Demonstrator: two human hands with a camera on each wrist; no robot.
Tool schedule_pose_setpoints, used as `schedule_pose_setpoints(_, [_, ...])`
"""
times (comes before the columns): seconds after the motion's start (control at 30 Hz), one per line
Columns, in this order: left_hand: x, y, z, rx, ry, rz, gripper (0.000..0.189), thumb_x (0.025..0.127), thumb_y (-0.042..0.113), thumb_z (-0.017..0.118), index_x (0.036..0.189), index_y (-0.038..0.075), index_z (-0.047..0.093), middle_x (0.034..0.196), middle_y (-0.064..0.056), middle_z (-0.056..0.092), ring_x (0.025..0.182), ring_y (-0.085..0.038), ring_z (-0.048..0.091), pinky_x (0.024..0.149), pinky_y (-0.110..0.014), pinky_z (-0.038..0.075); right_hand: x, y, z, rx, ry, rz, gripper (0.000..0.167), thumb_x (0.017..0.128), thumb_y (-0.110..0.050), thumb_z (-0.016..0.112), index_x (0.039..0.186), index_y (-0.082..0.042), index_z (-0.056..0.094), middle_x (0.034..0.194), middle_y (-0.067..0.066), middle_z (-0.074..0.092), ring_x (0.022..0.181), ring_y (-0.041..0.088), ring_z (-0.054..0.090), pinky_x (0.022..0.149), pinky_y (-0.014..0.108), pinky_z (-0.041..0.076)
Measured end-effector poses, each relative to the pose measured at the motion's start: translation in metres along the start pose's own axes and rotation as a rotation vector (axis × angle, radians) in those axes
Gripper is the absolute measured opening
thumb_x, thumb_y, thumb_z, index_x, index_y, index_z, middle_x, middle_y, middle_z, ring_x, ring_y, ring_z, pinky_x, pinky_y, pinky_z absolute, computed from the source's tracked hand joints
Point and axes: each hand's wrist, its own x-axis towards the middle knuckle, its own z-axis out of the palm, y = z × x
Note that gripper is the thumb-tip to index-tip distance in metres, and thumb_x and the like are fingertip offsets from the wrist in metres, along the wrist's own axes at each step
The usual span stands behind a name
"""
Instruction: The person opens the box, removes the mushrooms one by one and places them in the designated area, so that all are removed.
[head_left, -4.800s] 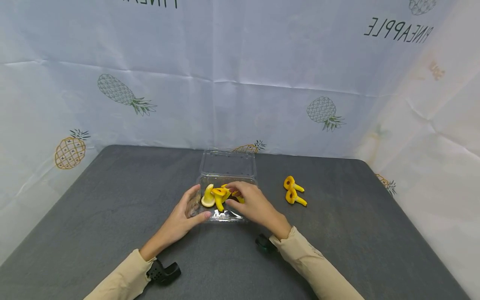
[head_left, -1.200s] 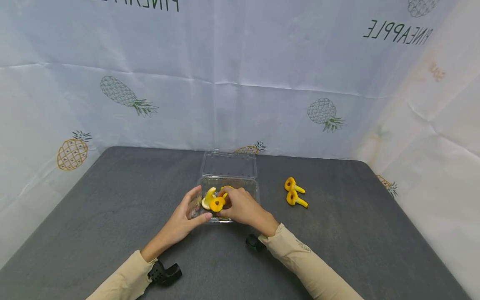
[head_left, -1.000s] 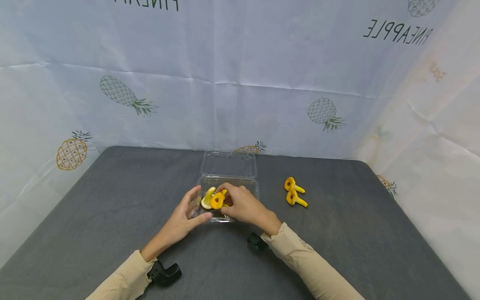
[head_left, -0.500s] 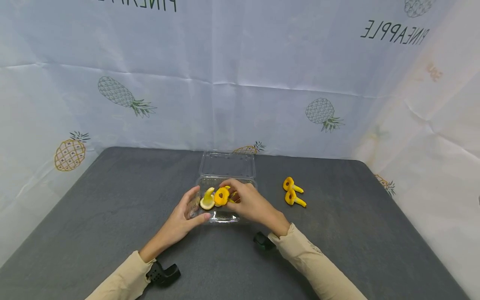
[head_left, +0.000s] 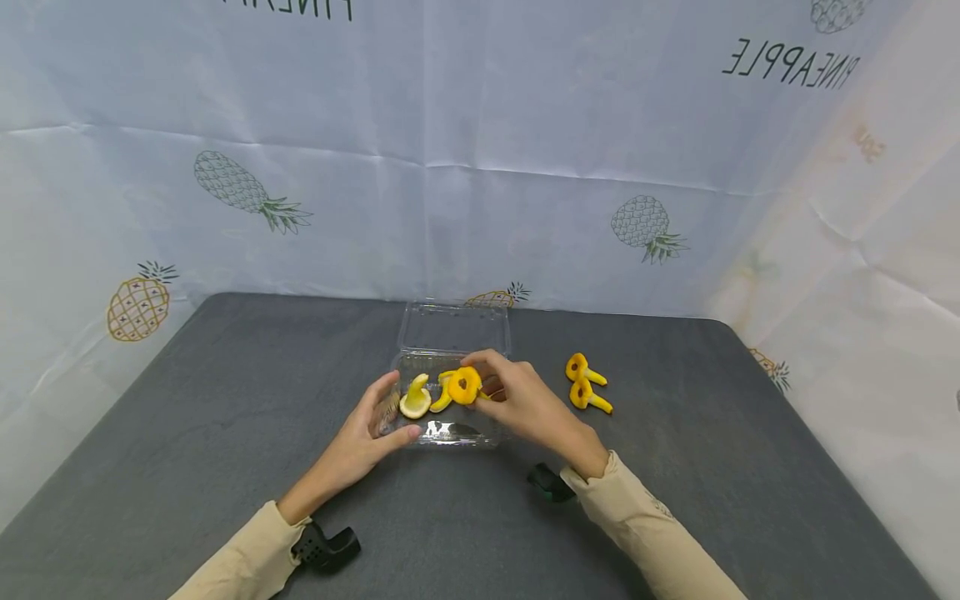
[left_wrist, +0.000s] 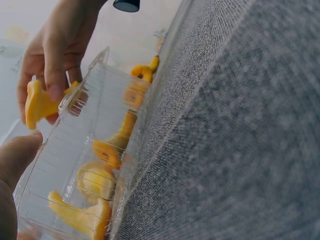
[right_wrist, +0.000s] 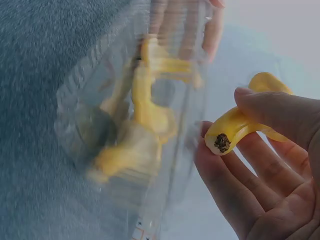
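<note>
In the head view, my left hand [head_left: 354,442] holds the left side of a clear plastic clamshell box [head_left: 480,439], thumb at its front rim. My right hand [head_left: 528,408] pinches a yellow chanterelle mushroom [head_left: 465,385] by its stem, cap facing left. The left wrist view has this held mushroom [left_wrist: 39,104] above the box's rim; the right wrist view shows its dark-spotted stem end [right_wrist: 222,142]. Inside the box, a pale-capped mushroom [head_left: 415,403] lies at the left, with another yellow one [head_left: 441,403] beside it. Several mushrooms show through the box wall [left_wrist: 65,150] in the left wrist view.
The box's hinged lid [head_left: 453,327] stands open toward the back. Two more yellow mushrooms, one farther back [head_left: 577,366] and one nearer [head_left: 581,394], lie right of the box on the dark grey table [head_left: 675,467]. Behind the table hangs a pineapple-print cloth [head_left: 480,108].
My right hand first reached down among the mushrooms, then gripped one and brought it up and rightward. The left hand keeps its place on the box; the two mushrooms on the table have not moved.
</note>
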Motion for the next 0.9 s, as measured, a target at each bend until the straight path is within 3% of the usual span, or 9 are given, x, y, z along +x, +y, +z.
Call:
schedule_pose_setpoints(0.47, [-0.001, -0.004, 0.000, -0.006, -0.006, -0.004, 0.090, 0.094, 0.023, 0.070, 0.159, 0.008, 0.010, 0.166, -0.020, 0.008, 0.152, -0.045, 0.014, 0.121, -0.059, 0.026, -0.022, 0.008, -0.022, -0.073, 0.077, 0.050, 0.049, 0.088, 0.001, 0.070, 0.134, -0.005, 0.053, 0.118, 0.014, 0.070, 0.096, 0.025, 0.072, 0.085, 0.033, 0.062])
schedule_pose_setpoints(0.9, [0.000, -0.003, -0.001, 0.016, -0.008, -0.011, 0.090, 0.094, 0.025, 0.070, 0.159, 0.008, 0.010, 0.166, -0.020, 0.008, 0.152, -0.045, 0.014, 0.121, -0.058, 0.026, -0.046, 0.027, -0.027, -0.107, 0.114, 0.108, 0.046, 0.089, 0.001, 0.069, 0.132, -0.004, 0.054, 0.116, 0.013, 0.071, 0.093, 0.025, 0.073, 0.084, 0.036, 0.062])
